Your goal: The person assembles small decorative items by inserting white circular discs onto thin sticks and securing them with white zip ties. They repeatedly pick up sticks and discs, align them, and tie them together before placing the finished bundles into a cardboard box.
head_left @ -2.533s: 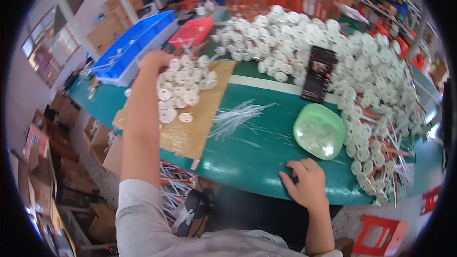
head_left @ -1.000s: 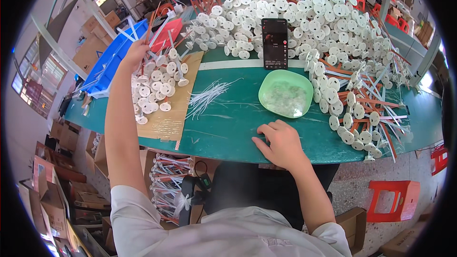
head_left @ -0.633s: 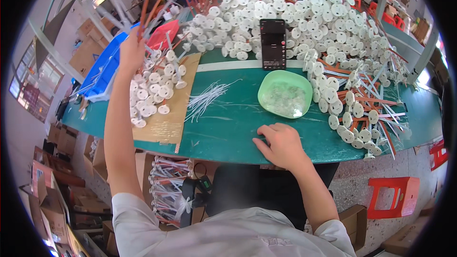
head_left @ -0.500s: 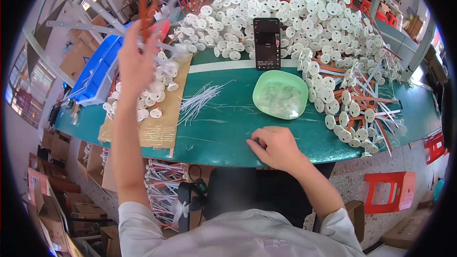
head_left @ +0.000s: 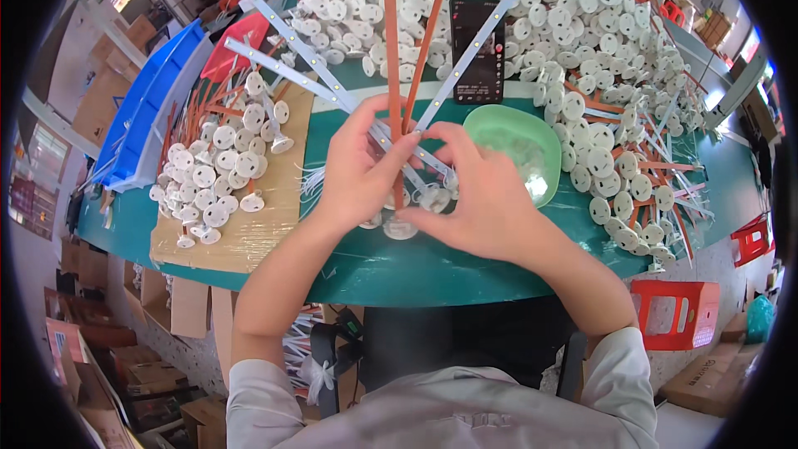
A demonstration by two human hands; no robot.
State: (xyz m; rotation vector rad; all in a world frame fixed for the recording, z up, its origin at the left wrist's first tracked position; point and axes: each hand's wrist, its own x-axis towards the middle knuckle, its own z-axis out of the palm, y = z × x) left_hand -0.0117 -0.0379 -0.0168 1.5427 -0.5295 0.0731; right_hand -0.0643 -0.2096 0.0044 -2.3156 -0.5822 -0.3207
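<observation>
My left hand point(head_left: 353, 170) is closed round a small bundle of LED strips point(head_left: 470, 58), held above the table in front of me. Some strips show pale faces with small dots, others orange faces point(head_left: 391, 33). They fan upward, and white round discs point(head_left: 401, 229) are at their lower ends. My right hand point(head_left: 490, 204) grips the bundle from the other side, its thumb at a disc and its fingers bent by the strips. Thin white ties point(head_left: 312, 183) lie beside my left hand, partly hidden. Just past my right hand stands a green bowl point(head_left: 544, 175) with small clear pieces.
A phone point(head_left: 475, 50) stands upright against a large heap of disc-ended strips point(head_left: 582, 58) at the back and right. A smaller heap point(head_left: 220, 162) lies on cardboard point(head_left: 249, 241) at left, beside a blue bin point(head_left: 154, 108). A red stool point(head_left: 677, 312) stands right.
My left hand has come from the far left heap to the middle with a bundle of strips. My right hand has risen from the table edge and joined it there.
</observation>
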